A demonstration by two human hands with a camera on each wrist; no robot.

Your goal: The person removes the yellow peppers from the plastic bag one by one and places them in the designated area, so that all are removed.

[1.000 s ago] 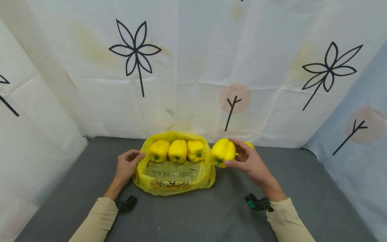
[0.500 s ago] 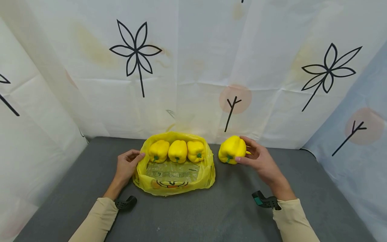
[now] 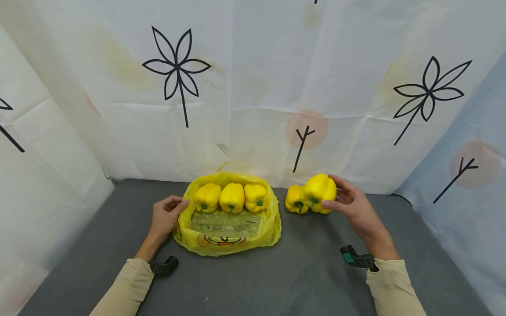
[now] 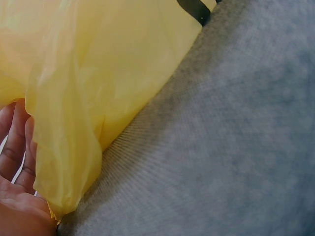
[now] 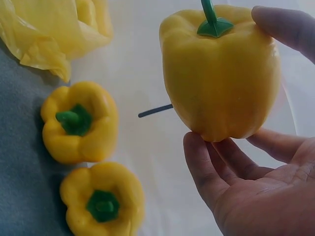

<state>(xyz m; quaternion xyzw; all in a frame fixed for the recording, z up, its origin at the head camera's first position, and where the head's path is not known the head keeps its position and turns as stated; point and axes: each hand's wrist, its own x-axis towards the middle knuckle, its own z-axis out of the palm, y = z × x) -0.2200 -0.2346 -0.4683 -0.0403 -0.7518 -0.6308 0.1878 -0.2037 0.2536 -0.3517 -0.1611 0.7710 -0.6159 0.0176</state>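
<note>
Nearest, the person's two beige sleeves came in over the near part of a grey table, a dark wrist band showing at each cuff. Beyond the cuffs, the left hand pinched the left edge of a yellow plastic bag between thumb and fingers; in the left wrist view its fingers were partly covered by the plastic. The bag stood wide open on the table, a printed face on its near side. Inside, at the far side, three yellow peppers lay in a row, green stems toward the person.

To the right of the bag, the right hand gripped another yellow pepper, thumb on one side, fingers on the other. Two loose peppers sat side by side on the table near the bag, the right one partly hidden behind the held one in the head view. Farthest back hung a pale cloth with black line flowers.
</note>
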